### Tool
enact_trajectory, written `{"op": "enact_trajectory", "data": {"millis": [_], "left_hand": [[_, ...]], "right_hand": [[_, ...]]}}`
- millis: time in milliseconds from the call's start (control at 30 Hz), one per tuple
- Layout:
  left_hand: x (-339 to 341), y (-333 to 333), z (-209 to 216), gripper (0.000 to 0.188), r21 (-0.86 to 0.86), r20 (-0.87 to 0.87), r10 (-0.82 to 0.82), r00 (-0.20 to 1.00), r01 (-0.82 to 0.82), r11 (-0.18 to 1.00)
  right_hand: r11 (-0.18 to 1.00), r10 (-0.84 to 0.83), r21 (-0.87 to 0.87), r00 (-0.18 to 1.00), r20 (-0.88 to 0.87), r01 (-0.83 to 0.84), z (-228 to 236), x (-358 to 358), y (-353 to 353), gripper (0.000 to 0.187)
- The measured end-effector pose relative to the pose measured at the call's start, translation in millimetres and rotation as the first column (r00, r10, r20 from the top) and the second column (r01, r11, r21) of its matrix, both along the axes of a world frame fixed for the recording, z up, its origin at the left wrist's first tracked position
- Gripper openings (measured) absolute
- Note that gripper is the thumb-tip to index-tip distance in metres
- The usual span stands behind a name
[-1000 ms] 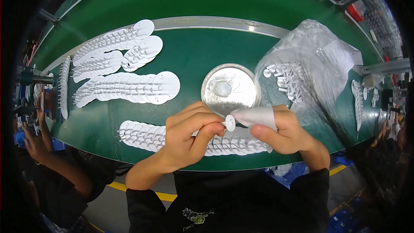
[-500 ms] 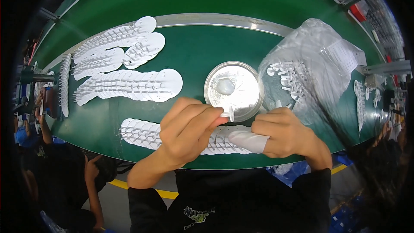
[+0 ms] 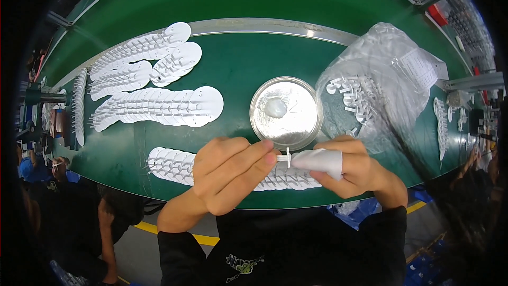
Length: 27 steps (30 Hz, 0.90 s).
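My left hand [image 3: 233, 172] pinches a small white flanged plastic pin [image 3: 286, 158] by its stem, between thumb and fingers. The flange faces my right hand [image 3: 352, 167]. A white finger cot [image 3: 325, 162] covers the right index finger, whose tip is at or very near the flange. The other right fingers are curled in, with nothing visible in them. Under and behind both hands runs a row of overlapping white discs [image 3: 168, 163] with thin pins. Just beyond the hands stands a round metal tin [image 3: 309, 127] with a whitish translucent lump [image 3: 276, 107] inside.
To the right lies a clear plastic bag [image 3: 391, 47] with many small white flanged pins [image 3: 355, 95]. More overlapping white discs [image 3: 209, 106] lie in rows at the left on the green table [image 3: 238, 58]. A metal rail [image 3: 254, 24] edges the back. Other people are at both sides.
My left hand has brought the pin slightly toward me and turned its flange to the right. My right index finger has come up to the flange, and the right thumb now shows below.
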<state>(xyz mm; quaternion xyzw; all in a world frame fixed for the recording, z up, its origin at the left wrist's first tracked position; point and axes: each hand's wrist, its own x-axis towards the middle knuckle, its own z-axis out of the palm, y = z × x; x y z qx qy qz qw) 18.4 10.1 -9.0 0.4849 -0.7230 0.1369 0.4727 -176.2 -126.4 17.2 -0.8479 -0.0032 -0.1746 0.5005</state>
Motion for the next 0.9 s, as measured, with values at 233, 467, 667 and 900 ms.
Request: {"op": "enact_trajectory", "data": {"millis": [233,467,667,900], "left_hand": [[-0.4,0.0,-0.1,0.025,-0.014,0.005,-0.012,1.0,0.012,1.0],[-0.3,0.5,-0.5,0.023,-0.041,0.033,-0.019,0.999,0.02,0.999],[-2.5,-1.1,2.6,0.016,-0.021,0.053,-0.08,0.995,0.081,0.997],[-3.7,-3.9,3.1,0.016,-0.022,0.098,-0.15,0.984,0.153,0.988]], "right_hand": [[1.0,0.012,-0.026,0.999,0.036,-0.011,2.7,1.7,-1.2,0.033],[0.979,0.081,-0.193,0.993,0.086,-0.063,2.7,0.4,-4.3,0.039],[0.895,0.034,-0.445,0.994,0.106,0.017,-1.2,2.3,-3.5,0.046],[0.991,-0.012,-0.13,0.999,0.038,0.017,0.2,4.7,-4.1,0.037]]}}
